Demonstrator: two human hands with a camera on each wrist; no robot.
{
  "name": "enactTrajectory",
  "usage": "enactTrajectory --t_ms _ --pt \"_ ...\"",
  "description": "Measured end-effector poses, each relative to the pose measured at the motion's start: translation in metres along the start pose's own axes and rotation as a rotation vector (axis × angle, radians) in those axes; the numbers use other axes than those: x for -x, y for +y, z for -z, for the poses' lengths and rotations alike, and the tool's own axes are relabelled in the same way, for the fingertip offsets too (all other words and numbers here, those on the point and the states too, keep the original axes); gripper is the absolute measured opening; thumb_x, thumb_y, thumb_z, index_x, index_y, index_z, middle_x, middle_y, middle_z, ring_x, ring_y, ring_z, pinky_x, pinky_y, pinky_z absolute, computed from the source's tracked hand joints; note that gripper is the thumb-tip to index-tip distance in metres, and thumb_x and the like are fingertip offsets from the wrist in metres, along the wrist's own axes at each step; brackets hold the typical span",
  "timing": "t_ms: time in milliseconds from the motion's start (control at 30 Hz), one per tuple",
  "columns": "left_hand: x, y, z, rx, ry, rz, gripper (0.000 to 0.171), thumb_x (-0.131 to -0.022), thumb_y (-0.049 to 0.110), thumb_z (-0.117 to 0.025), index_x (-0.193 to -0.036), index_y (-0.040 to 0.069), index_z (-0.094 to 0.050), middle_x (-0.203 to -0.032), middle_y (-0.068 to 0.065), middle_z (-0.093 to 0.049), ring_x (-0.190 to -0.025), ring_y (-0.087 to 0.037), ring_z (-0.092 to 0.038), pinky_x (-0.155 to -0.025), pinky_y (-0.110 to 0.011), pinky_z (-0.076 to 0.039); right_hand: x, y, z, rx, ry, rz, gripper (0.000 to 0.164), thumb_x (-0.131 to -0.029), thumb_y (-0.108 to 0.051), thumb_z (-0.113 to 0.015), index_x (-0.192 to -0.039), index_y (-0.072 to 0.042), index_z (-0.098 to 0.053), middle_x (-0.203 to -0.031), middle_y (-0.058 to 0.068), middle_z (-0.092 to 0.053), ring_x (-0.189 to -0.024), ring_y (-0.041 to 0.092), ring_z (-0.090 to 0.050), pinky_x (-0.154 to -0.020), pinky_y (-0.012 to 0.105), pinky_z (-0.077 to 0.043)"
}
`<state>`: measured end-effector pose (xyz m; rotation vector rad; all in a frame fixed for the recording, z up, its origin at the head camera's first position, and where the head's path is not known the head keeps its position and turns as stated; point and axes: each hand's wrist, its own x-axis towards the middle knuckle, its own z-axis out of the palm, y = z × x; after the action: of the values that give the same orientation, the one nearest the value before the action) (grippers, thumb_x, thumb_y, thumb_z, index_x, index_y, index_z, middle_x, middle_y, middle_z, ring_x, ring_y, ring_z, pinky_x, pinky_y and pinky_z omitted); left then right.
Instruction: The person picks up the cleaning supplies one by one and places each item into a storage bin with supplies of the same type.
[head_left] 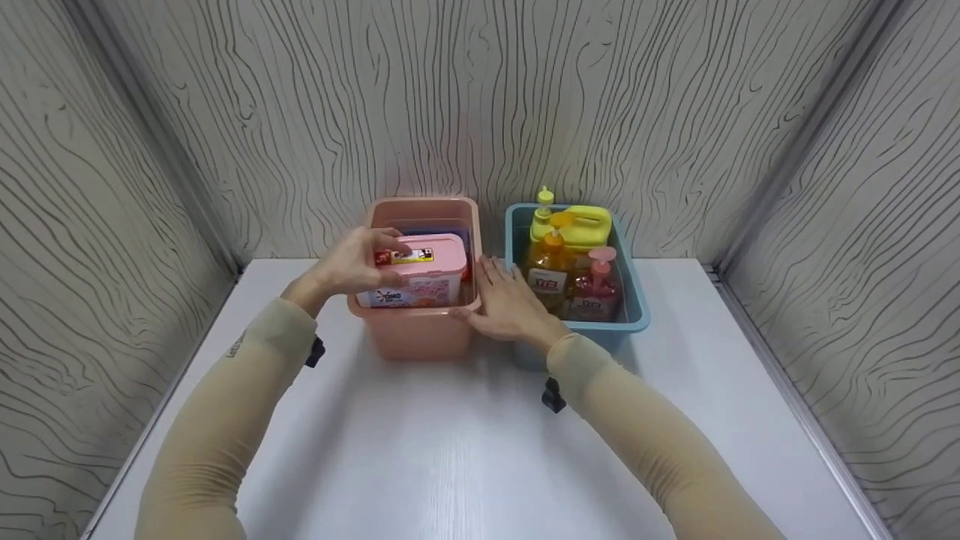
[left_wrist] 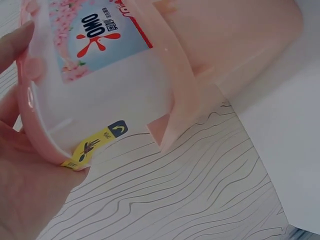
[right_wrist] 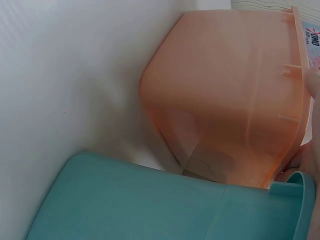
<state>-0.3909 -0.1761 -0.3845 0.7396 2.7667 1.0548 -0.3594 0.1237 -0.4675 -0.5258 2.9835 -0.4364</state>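
My left hand (head_left: 350, 262) holds a pink-lidded OMO laundry detergent box (head_left: 424, 291) by its left end, fingers over the lid and thumb at the front. The box sits tilted in the upper part of a pink bin (head_left: 420, 334), above its front rim. In the left wrist view, the clear side of the detergent box (left_wrist: 120, 92) shows a flowered label and a yellow sticker. My right hand (head_left: 510, 304) touches the pink bin's right rim with fairly straight fingers, its thumb at the front corner. It lies between the two bins, partly over the blue bin's left edge.
To the right stands a blue bin (head_left: 637, 319) with an orange pump bottle (head_left: 551, 274), a pink pump bottle (head_left: 596, 292) and a yellow jug (head_left: 589, 225). Something dark blue lies behind the detergent box. Both bins stand on a white table (head_left: 435, 450), near the patterned back wall (head_left: 450, 112).
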Motion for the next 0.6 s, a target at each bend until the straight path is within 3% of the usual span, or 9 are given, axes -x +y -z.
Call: enactTrajectory --t_ms 400,600 --pt "-0.0027 0.0042 0.0004 -0.014 -0.070 0.019 0.050 -0.090 0.013 -0.088 -0.139 0.009 -0.079 -0.167 -0.016 -0.060 -0.160 -0.044 -0.048 -0.134 -0.066 -0.041 0.0003 -0.0002 0.0011 -0.014 0.013 0.008 0.118 -0.102 -0.088 -0.045 -0.182 -0.010 -0.006 -0.192 0.012 -0.008 -0.180 0.035 -0.008 -0.146 0.058 -0.001" --pt "-0.0045 -0.0039 -0.0066 0.016 -0.072 0.026 0.052 -0.089 0.012 -0.088 -0.139 0.006 -0.079 -0.169 -0.020 -0.058 -0.162 -0.046 -0.048 -0.136 -0.066 -0.037 -0.0003 -0.0004 0.0014 -0.020 0.002 -0.003 0.118 -0.102 -0.087 -0.047 -0.182 -0.010 -0.006 -0.192 0.011 -0.007 -0.181 0.033 -0.007 -0.147 0.058 -0.001"
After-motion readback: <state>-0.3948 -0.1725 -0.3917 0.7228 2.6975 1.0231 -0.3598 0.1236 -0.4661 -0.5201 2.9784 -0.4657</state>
